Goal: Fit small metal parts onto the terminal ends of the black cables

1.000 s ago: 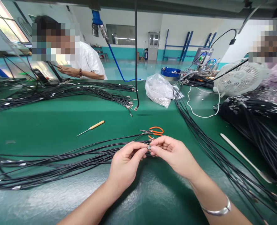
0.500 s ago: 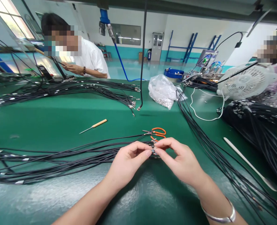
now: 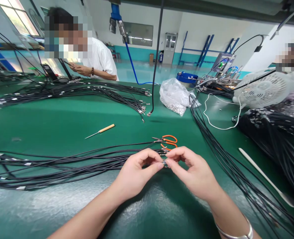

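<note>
As before, hands [image 3: 164, 169] still pinching metal connector [image 3: 164, 162], cable bundle [image 3: 62, 164] unmoved

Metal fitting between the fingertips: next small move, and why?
Probably press the small metal fitting further onto the black cable end. The left hand and the right hand both pinch it between thumb and forefinger, fingertips meeting just above the green mat, with the cable trailing off left. Whether it is fully seated is too small to tell.

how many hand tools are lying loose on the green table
3: orange scissors just beyond the hands, a wooden-handled pick left of centre, a white stick at right. Cables may hide more.
</note>
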`<state>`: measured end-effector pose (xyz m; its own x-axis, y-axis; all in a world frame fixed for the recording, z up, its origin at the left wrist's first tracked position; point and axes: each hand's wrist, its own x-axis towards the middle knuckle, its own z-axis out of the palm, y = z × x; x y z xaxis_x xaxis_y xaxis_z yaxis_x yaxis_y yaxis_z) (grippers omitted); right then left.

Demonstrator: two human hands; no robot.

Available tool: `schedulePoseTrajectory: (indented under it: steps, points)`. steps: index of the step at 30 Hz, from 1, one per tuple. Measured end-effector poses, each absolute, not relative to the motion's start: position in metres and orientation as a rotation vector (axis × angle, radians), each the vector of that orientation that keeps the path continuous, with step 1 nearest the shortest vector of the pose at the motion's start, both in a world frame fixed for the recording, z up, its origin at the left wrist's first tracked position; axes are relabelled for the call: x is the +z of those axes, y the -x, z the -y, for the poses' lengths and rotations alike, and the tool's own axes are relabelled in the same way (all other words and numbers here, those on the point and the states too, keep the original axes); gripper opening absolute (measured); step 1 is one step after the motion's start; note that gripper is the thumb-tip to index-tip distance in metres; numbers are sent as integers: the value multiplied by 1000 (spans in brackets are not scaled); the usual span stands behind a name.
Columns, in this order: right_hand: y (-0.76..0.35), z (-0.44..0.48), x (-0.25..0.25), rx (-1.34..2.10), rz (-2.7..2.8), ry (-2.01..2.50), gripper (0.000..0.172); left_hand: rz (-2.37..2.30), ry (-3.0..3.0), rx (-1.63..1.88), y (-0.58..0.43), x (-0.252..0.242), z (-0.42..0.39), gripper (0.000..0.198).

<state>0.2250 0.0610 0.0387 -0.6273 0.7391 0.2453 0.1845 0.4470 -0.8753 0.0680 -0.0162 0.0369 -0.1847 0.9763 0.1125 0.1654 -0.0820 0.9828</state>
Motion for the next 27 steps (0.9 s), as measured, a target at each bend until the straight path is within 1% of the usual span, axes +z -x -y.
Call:
schedulePoseTrajectory:
  steps: [10, 13, 18, 20, 23, 27]
  points:
    - [-223, -59, 43, 1440, 1930, 816, 7, -1494, -1480, 1307, -68, 39, 17, 6]
    - [-221, -60, 43, 1497, 1871, 841, 10, -1502, -1458, 1310, -69, 38, 17, 6]
    - [-219, -63, 42, 1699, 1711, 841, 15, -1473, -1361, 1366, -69, 34, 15, 5]
    - [-219, -64, 42, 1729, 1672, 835, 16, -1458, -1289, 1410, -68, 31, 14, 6]
    - [-218, -64, 42, 1732, 1659, 819, 16, -1441, -1261, 1432, -67, 28, 13, 14]
    - [-217, -64, 41, 1737, 1638, 822, 17, -1467, -1348, 1421, -66, 25, 13, 9]
